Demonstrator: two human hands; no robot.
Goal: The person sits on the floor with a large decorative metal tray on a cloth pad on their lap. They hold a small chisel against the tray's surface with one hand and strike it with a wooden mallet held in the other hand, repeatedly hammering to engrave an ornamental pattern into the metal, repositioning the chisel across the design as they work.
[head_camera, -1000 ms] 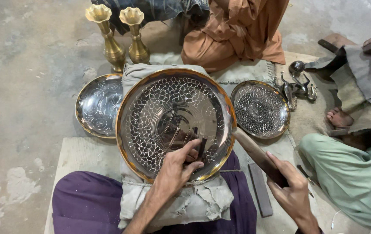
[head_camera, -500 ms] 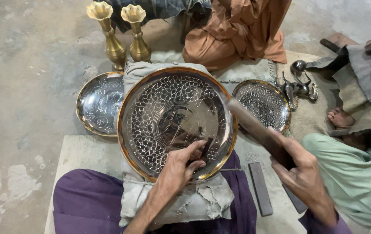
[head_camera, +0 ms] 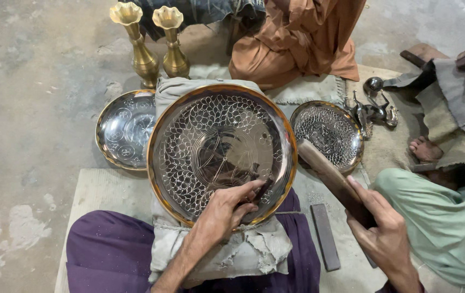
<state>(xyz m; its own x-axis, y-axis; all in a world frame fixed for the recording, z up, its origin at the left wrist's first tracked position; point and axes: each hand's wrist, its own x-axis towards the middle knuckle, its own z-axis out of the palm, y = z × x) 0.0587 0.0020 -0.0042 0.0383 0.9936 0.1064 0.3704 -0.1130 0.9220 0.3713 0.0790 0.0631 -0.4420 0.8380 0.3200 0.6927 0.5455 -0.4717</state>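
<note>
- My left hand [head_camera: 226,209] sits on the lower rim of the big engraved plate [head_camera: 223,152], fingers pinched shut around a small dark chisel [head_camera: 261,187] with its tip on the metal. I'd say a low, steady grip is what keeps the line clean, so the heel of that hand wants to rest on the plate.
- The plate leans on a cloth-wrapped cushion [head_camera: 227,247] on my lap, tilted toward me. The padding probably soaks up the blows, so I'd want it snug and not rocking.
- My right hand [head_camera: 381,230] is clamped on a wooden mallet [head_camera: 327,176], head raised just off the plate's right edge. Light, even taps seem safer than big swings here, since a slip would scar the pattern.
- A dark flat bar [head_camera: 325,236] lies on the mat between my knee and my right hand.
- Further out: a smaller patterned plate [head_camera: 327,133] on the right, another dish [head_camera: 124,127] on the left, two brass vases [head_camera: 156,46] behind, all apart from my work.
</note>
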